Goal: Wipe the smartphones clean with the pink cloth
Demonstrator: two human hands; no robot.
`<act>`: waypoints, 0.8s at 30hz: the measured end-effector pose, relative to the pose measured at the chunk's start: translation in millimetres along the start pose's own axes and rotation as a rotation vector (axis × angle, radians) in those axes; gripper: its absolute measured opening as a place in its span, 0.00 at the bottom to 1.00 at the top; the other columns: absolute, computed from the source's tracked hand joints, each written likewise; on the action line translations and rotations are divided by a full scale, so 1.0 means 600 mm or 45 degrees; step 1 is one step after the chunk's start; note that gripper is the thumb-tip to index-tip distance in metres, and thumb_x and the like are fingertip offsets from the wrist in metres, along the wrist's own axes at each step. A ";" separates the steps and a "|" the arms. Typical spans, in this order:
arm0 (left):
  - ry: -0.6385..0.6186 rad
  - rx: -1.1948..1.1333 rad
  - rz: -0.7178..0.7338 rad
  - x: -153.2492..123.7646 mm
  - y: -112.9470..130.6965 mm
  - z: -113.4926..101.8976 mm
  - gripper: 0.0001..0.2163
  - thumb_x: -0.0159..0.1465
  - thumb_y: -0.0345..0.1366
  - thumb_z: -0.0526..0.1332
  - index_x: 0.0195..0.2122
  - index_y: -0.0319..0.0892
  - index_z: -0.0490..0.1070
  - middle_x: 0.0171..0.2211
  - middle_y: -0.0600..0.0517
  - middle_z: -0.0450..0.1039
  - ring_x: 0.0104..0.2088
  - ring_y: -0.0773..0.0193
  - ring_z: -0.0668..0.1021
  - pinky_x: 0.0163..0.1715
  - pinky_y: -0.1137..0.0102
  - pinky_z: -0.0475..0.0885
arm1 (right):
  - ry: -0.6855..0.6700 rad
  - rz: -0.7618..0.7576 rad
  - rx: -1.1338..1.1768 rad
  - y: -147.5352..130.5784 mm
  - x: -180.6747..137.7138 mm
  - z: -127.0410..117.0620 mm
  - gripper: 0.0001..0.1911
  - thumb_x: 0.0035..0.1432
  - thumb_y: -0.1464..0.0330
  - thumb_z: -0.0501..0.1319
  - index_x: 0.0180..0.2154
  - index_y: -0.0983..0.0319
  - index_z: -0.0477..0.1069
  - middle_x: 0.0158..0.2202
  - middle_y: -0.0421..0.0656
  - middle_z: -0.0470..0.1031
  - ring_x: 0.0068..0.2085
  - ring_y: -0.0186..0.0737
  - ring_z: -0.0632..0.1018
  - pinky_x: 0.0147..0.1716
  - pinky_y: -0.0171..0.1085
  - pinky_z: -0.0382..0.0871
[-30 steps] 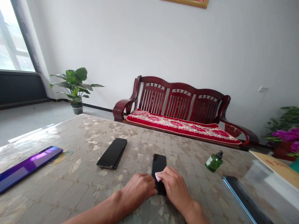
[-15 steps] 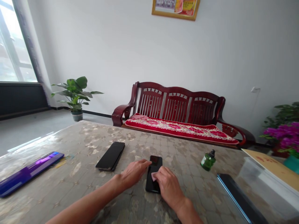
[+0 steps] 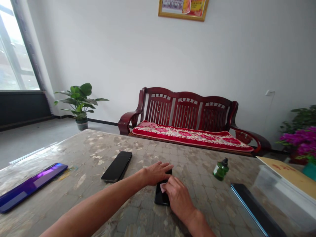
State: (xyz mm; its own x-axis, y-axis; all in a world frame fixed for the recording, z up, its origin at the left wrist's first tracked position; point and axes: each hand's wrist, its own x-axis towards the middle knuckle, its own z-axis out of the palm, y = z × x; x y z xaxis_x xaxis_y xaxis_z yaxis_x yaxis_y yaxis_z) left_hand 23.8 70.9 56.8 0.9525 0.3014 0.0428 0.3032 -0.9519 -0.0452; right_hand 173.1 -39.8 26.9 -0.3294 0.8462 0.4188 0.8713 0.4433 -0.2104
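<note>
A black phone (image 3: 161, 197) lies on the table in front of me, its far end mostly covered by my left hand (image 3: 158, 173). That hand is flat with its fingers stretched out across the phone's upper part. My right hand (image 3: 179, 195) is closed in a pinch on a small pale pink cloth (image 3: 163, 187), pressed against the phone's dark surface. Part of the cloth is hidden under the fingers. Left of my hands, one dark phone (image 3: 117, 166) rests on the table, seemingly on top of another.
A shiny blue-purple phone (image 3: 34, 184) lies at the far left. To the right stand a green pump bottle (image 3: 221, 169), another phone (image 3: 256, 209) and a clear plastic box (image 3: 278, 194) with a tan envelope (image 3: 288, 171) on top. A wooden bench (image 3: 185, 112) stands beyond the table.
My left hand has moved right and forward from the phone's left edge onto its upper end, fingers now spread. The right hand keeps its pinch on the cloth in nearly the same spot.
</note>
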 end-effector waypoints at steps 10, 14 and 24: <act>-0.180 -0.014 -0.188 -0.004 -0.016 -0.026 0.31 0.49 0.31 0.70 0.55 0.46 0.65 0.58 0.41 0.64 0.54 0.45 0.71 0.49 0.57 0.70 | -0.015 0.101 -0.030 0.013 0.005 -0.013 0.09 0.64 0.74 0.58 0.35 0.56 0.75 0.34 0.40 0.73 0.40 0.38 0.73 0.38 0.34 0.62; -0.227 -0.074 -0.415 -0.027 -0.024 -0.030 0.30 0.48 0.37 0.69 0.54 0.44 0.66 0.51 0.42 0.70 0.49 0.45 0.74 0.44 0.57 0.73 | 0.048 0.207 -0.065 0.028 0.002 -0.014 0.11 0.65 0.74 0.56 0.34 0.57 0.74 0.34 0.40 0.72 0.38 0.38 0.73 0.38 0.35 0.62; -0.096 -0.202 -0.996 -0.053 0.076 -0.021 0.23 0.59 0.45 0.62 0.49 0.32 0.70 0.50 0.34 0.68 0.50 0.42 0.73 0.48 0.56 0.69 | 0.125 0.347 -0.011 0.048 0.004 0.003 0.13 0.66 0.73 0.53 0.37 0.56 0.76 0.35 0.41 0.73 0.38 0.38 0.74 0.37 0.34 0.62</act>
State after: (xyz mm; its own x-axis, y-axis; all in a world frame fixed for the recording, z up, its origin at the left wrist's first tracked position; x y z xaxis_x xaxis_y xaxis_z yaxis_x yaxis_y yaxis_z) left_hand 6.9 17.4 66.1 0.4662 0.8824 -0.0640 0.8819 -0.4578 0.1125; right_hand 196.7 -24.3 20.2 -0.0466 0.9008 0.4317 0.9262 0.2008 -0.3192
